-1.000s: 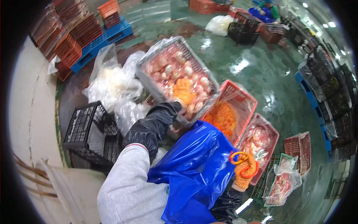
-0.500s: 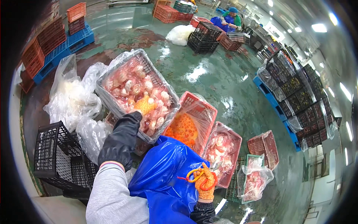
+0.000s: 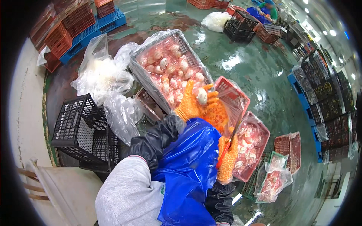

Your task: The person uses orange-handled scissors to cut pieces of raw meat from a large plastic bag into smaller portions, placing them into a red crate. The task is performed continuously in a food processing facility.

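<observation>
My left hand (image 3: 191,104), in an orange textured glove, is over the near corner of the bag-lined crate (image 3: 137,71). A pale, rounded fleshy piece (image 3: 201,96) rests in it, between spread fingers and thumb. Many similar wet, pinkish-white pieces (image 3: 171,64) fill that crate. Gripped in my right hand (image 3: 228,158), gloved alike, are scissors (image 3: 223,153) with a red handle, dark blades pointing up and away. Between the hands is a red crate (image 3: 235,94) with orange round bits in liquid (image 3: 215,116). Right of it stands another red crate (image 3: 268,137) of pale pieces.
Black crates (image 3: 81,128) stand at left, beside heaped clear plastic bags (image 3: 102,79). A small bagged crate (image 3: 274,184) and a red crate (image 3: 288,150) lie at right. Stacked crates on blue pallets (image 3: 301,94) line both sides. A person (image 3: 266,13) works far off. The floor is wet.
My left hand has come out of the pile toward me, now with a pale piece in it. My right hand has risen, scissors turned blades upward. The view has shifted.
</observation>
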Motion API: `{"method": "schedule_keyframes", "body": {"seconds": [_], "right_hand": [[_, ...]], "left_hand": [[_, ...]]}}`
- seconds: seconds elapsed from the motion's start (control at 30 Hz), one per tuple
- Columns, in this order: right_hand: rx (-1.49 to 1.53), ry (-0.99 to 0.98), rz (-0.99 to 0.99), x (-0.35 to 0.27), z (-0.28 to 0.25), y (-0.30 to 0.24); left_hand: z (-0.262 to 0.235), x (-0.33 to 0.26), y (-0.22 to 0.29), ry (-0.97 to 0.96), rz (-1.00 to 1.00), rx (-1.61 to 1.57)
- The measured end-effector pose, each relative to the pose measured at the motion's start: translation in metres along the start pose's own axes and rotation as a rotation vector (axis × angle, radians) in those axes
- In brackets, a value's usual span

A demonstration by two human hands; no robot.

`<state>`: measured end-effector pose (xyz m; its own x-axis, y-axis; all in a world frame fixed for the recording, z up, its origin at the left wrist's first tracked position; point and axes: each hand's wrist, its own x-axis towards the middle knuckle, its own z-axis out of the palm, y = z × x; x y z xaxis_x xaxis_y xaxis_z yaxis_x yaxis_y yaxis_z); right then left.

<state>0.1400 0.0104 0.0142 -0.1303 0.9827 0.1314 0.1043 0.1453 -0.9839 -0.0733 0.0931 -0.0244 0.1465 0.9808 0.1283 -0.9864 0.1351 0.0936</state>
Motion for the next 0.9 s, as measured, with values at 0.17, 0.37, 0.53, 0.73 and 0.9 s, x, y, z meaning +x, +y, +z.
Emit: {"method": "schedule_keyframes", "body": {"seconds": [0.17, 0.37, 0.53, 0.73, 0.9], "right_hand": [[-0.049, 0.137, -0.073, 0.01, 0.013, -0.031], [-0.111, 0.115, 0.033, 0.011, -0.002, 0.026], [0.332, 0.138, 0.189, 0.005, -0.009, 0.037], [0.229, 0.273, 0.07, 0.002, -0.018, 0.046], [-0.068, 0.137, -0.036, -0.002, -0.01, 0.048]], "left_hand": [[0.022, 0.007, -0.065, 0.093, 0.001, -0.01], [0.032, -0.004, -0.086, 0.109, 0.022, -0.052], [0.017, -0.021, -0.116, -0.023, -0.101, 0.319], [-0.005, -0.037, -0.109, 0.148, -0.334, 0.689], [0.016, -0.057, -0.102, 0.103, -0.16, 1.092]]}}
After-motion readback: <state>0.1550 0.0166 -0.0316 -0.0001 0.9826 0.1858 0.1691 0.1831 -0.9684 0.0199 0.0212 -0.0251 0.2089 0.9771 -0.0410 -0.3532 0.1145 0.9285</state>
